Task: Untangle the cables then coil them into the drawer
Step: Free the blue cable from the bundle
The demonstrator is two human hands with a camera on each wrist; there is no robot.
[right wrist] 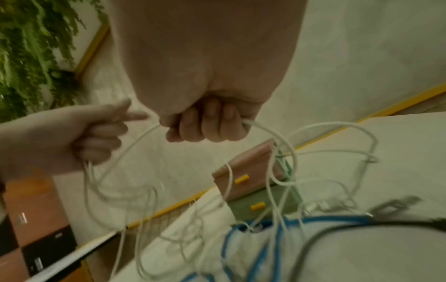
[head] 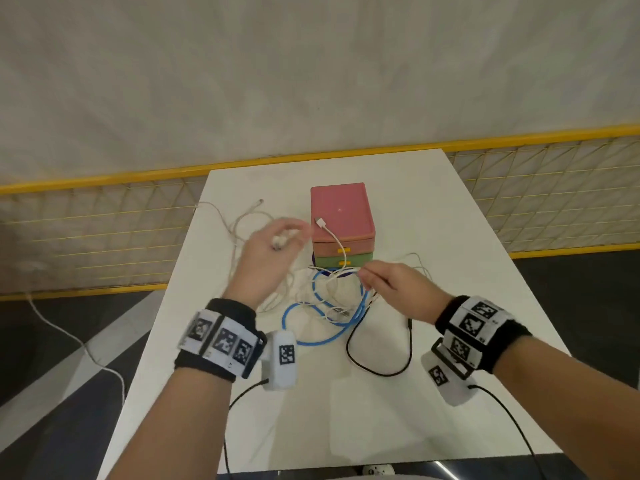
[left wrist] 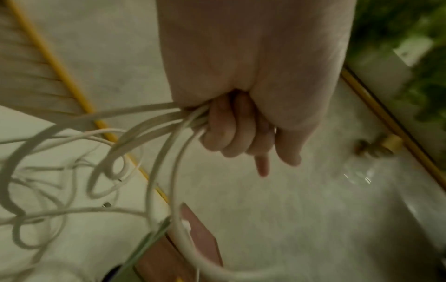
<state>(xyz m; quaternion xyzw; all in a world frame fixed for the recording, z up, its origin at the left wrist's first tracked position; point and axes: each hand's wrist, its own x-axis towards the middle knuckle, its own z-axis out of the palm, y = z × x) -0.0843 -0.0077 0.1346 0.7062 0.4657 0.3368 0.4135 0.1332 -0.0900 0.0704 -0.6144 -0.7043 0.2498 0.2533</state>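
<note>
A tangle of cables lies on the white table (head: 433, 209) before a small drawer unit (head: 343, 216) with a pink top, pink and green drawers and yellow handles. My left hand (head: 277, 242) is raised left of the unit and grips a bundle of white cable loops (left wrist: 154, 122). My right hand (head: 375, 277) is curled round one white cable (right wrist: 263, 127) in front of the drawers. A blue cable (head: 325, 337) and a black cable (head: 381, 370) lie looped under the hands. A white plug end (head: 321, 222) rests on the unit's top.
A yellow-railed mesh fence (head: 104, 216) runs behind and beside the table. More white cable (head: 221, 216) trails to the table's left edge. Another white cord (head: 79, 341) lies on the dark floor at left. Both drawers look closed.
</note>
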